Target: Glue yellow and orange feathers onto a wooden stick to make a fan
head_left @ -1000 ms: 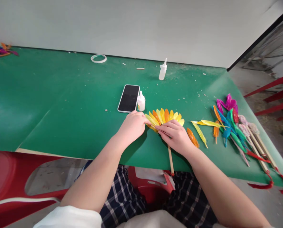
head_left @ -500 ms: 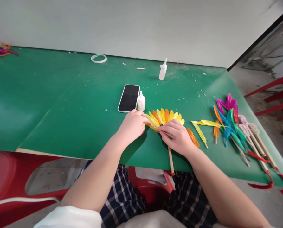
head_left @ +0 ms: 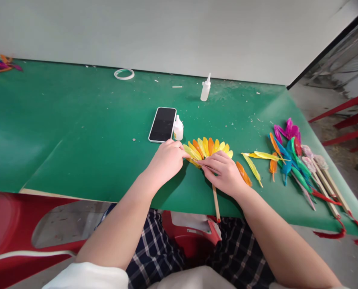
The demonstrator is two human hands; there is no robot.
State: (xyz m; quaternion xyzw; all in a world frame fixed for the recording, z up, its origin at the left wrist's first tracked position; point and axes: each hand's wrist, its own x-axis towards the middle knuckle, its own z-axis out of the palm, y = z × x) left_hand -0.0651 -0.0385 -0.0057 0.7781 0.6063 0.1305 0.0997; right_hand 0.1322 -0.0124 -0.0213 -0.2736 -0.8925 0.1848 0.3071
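Observation:
A fan of yellow and orange feathers (head_left: 210,146) lies spread on the table, its wooden handle (head_left: 216,202) pointing toward me. My left hand (head_left: 168,159) is closed at the fan's left edge, with the index fingertip on the outermost yellow feather; its other fingers are curled and partly hidden. Between the fingers of my right hand (head_left: 222,170) is a slim pair of tweezers (head_left: 209,168), tip pointing left at the base of the left feathers. My right hand covers the fan's lower middle. Just right of it lie a loose orange feather (head_left: 243,174) and yellow feathers (head_left: 253,170).
A phone (head_left: 162,124) and a small white glue bottle (head_left: 178,129) stand just beyond my left hand. Farther back are a clear dropper bottle (head_left: 205,89) and a tape roll (head_left: 124,74). Colourful feathers (head_left: 287,156) and tasselled wooden handles (head_left: 332,188) lie at right.
Almost nothing differs. Both hands stay at the fan in nearly the same pose, and the view has shifted very slightly.

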